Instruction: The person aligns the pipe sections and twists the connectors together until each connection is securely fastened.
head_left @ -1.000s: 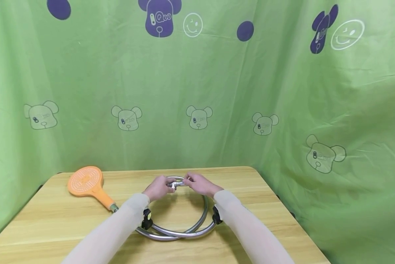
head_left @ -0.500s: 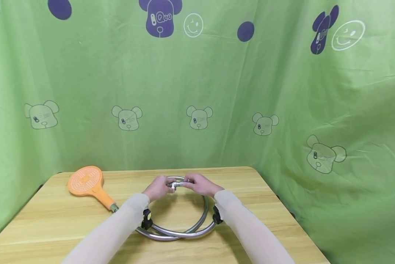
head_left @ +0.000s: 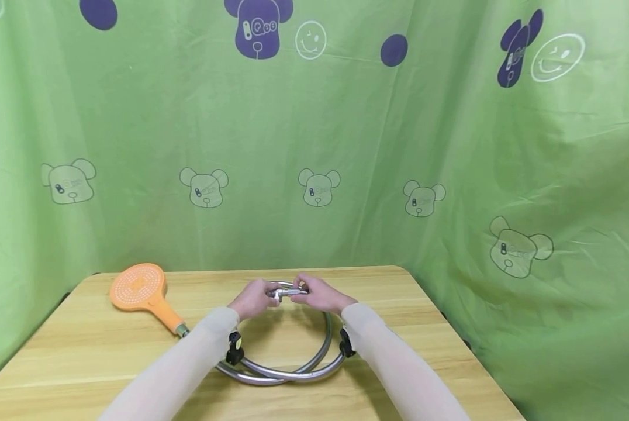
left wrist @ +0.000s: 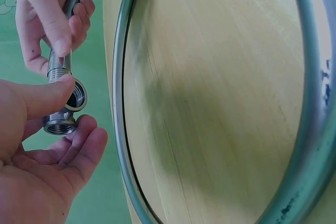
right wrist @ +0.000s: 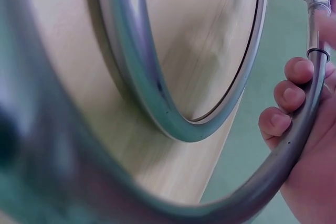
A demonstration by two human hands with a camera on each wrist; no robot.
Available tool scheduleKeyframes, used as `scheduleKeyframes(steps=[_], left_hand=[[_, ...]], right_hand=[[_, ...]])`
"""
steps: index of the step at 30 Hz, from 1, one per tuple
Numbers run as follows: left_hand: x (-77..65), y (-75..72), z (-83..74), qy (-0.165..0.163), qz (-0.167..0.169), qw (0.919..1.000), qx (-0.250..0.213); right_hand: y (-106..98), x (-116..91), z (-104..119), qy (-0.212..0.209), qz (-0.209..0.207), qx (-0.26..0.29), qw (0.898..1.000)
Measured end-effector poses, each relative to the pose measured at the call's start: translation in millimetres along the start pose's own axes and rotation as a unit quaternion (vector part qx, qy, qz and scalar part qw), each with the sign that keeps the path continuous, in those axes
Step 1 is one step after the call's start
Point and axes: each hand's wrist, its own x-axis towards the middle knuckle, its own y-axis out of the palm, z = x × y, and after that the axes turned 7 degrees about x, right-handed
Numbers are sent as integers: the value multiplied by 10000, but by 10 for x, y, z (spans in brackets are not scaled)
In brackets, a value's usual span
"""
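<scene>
My left hand [head_left: 252, 299] pinches a small chrome tee fitting [left wrist: 67, 115] between thumb and fingers. Threaded openings on it face the camera in the left wrist view. My right hand [head_left: 318, 294] holds the end of a grey metallic shower hose [right wrist: 307, 111], with thumb and forefinger at its smooth metal end nut [right wrist: 313, 32]. Nut and tee are in line, and some thread [left wrist: 59, 73] shows between them. Three fingers of the right hand curl round the hose just behind the nut.
The hose loops in crossing coils on the wooden table [head_left: 398, 327], under both wrists. At its other end an orange shower head [head_left: 135, 286] lies face up at the back left. A green printed curtain [head_left: 314, 128] surrounds the table's back and sides.
My right thumb and forefinger have shifted their grip on the hose's end nut, the forefinger now raised higher. My left hand holds the tee in the same place.
</scene>
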Motion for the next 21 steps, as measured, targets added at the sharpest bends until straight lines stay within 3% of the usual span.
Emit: scheduleKeyframes(steps=[9,14,21], left_hand=[[-6,7,0,-95,55,9999,-113],[-5,12,-1,-51,61,9999,-147],[-8,6,-4,-28,41,9999,-114]], right_hand=[[-33,18,10,-267,107,-507,9983],[-38,29,-7,-131,106,-658,9977],[-23,8,-6,27,113,-194,9997]])
